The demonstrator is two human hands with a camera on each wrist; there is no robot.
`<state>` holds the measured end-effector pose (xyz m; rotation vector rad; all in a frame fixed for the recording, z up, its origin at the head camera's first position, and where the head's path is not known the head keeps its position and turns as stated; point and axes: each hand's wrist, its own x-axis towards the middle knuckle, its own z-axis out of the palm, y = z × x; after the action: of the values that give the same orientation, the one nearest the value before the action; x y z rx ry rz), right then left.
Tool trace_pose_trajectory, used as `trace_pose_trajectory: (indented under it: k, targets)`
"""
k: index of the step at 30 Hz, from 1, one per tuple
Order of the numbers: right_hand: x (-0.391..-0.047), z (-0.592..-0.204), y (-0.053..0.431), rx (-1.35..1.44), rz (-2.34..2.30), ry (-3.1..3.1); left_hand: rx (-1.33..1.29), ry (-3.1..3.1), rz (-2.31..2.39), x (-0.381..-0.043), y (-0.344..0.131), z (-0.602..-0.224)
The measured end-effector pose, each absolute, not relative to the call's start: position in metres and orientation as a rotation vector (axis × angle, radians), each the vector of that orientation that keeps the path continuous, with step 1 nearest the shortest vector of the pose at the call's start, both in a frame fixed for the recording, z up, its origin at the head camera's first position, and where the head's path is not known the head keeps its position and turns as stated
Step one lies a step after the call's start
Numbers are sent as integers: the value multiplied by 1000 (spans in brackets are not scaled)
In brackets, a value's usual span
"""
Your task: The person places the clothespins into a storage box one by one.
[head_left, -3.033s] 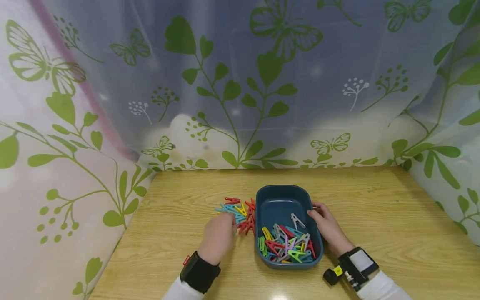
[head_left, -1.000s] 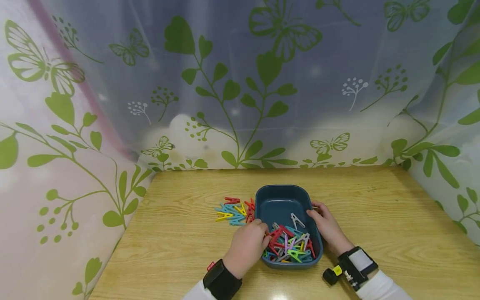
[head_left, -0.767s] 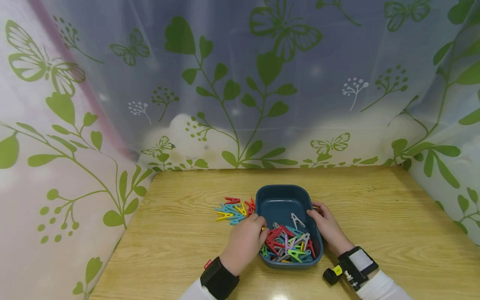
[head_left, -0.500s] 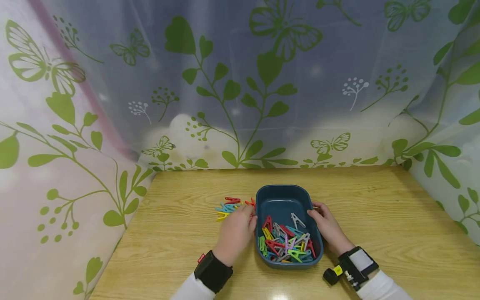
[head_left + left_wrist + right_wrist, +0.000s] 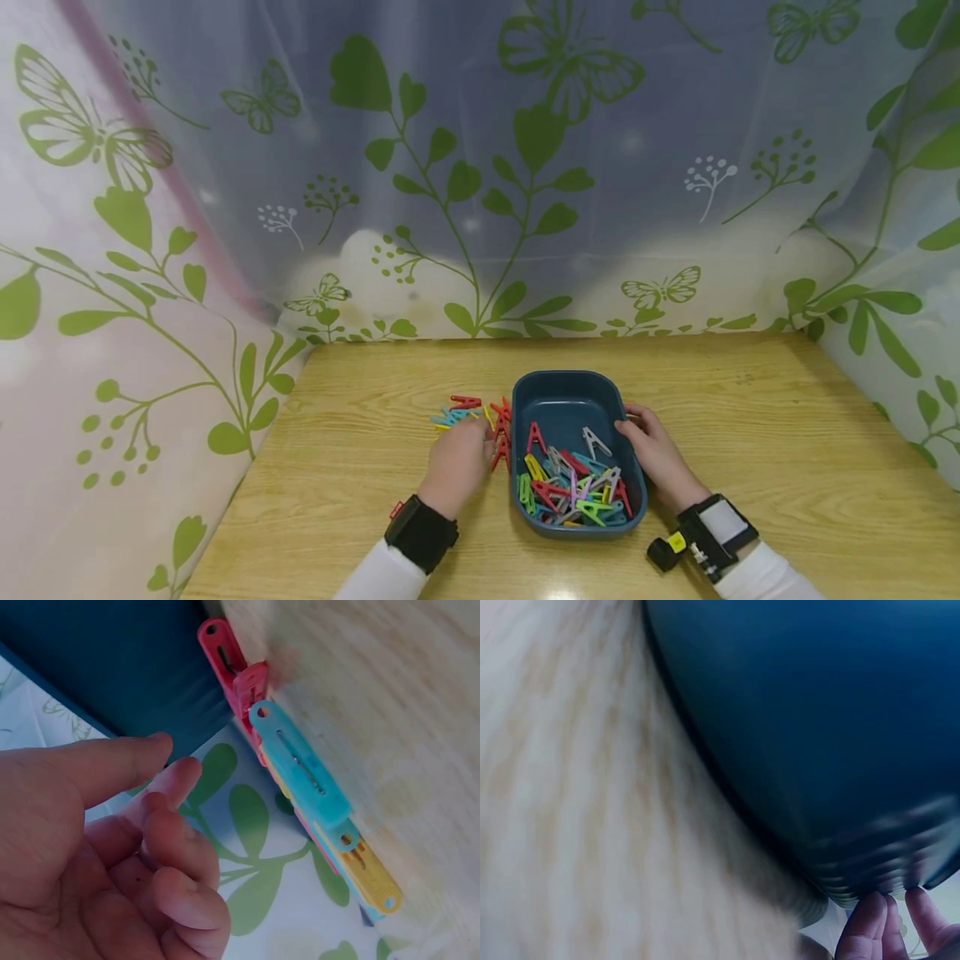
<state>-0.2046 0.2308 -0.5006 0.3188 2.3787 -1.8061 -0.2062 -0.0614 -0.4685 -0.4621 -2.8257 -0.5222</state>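
Note:
A dark blue plastic tub [image 5: 562, 415] stands on the table, with clothespins [image 5: 573, 492] of several colours heaped in its near half. Apart from the heap, a grey clothespin [image 5: 596, 442] and a red clothespin [image 5: 535, 437] lie inside. Left of the tub is a loose pile of red, blue and yellow clothespins [image 5: 465, 402]. My left hand [image 5: 459, 467] is over the pile's near side, hiding part of it. In the left wrist view its fingers are loosely bent and hold nothing, beside a blue clothespin [image 5: 300, 765]. My right hand [image 5: 660, 458] holds the tub's right rim.
The wooden table [image 5: 750, 417] reaches back to a hanging curtain [image 5: 480, 167] printed with leaves and butterflies, which also closes in both sides. A small black camera [image 5: 663, 552] sticks out from the right wrist strap above the table.
My left hand went from the pile to the tub, then back left to the pile. One more red clothespin now lies in the tub. The right hand and tub have stayed put.

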Motion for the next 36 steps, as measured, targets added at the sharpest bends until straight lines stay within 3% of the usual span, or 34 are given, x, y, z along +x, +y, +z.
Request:
trace_pose_trajectory:
  k: [36]
  targets:
    - [-202, -499, 230, 394, -2000, 2152, -363, -2985, -427, -203, -54, -485]
